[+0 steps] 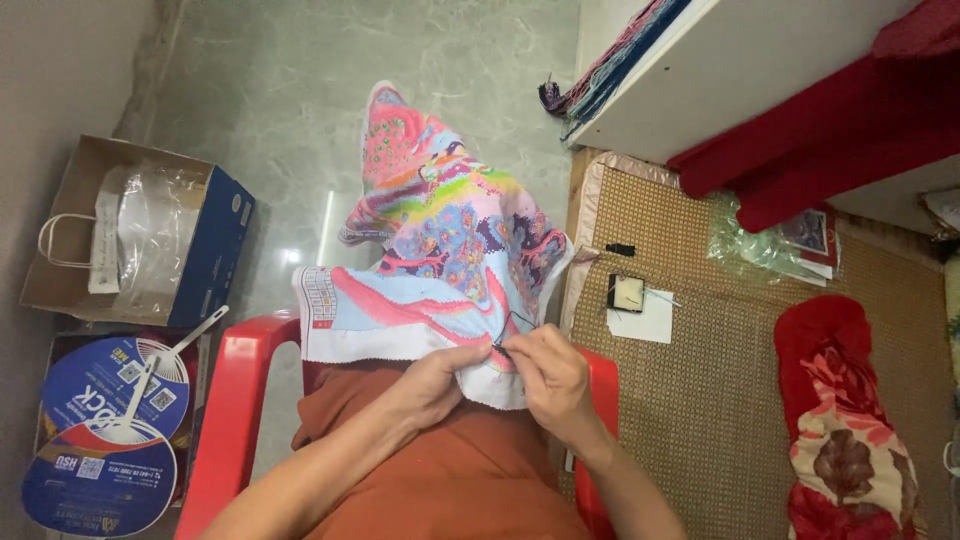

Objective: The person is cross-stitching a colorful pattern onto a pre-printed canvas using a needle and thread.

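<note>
Gripping the lower white border of a cross-stitch canvas [440, 240], the left hand [432, 383] is clenched on the fabric, with the fingers bunching the edge from below. The right hand [553, 378] is pinched shut on a needle [503, 345], just beside the left hand at the canvas hem; a dark thread [522, 320] runs up from the fingertips. Both forearms rest over an orange garment [450, 480] on the lap.

The canvas drapes from the hands forward over the lap and hangs toward the floor. Its face shows a multicoloured stitched pattern in pink, light blue, green and purple. A red plastic chair [230, 400] stands under the canvas, its arms visible on both sides.

Left of the chair lie two blue round hand fans [105, 430]. Beyond them stands a blue cardboard box [205, 250] holding a clear plastic bag. To the right, a woven mat [720, 380] carries a small square black-framed item on a white paper sheet [640, 322]. A red floral pillow [845, 430] lies near the mat's right edge. Bundled threads [600, 75] hang at the far white ledge.
</note>
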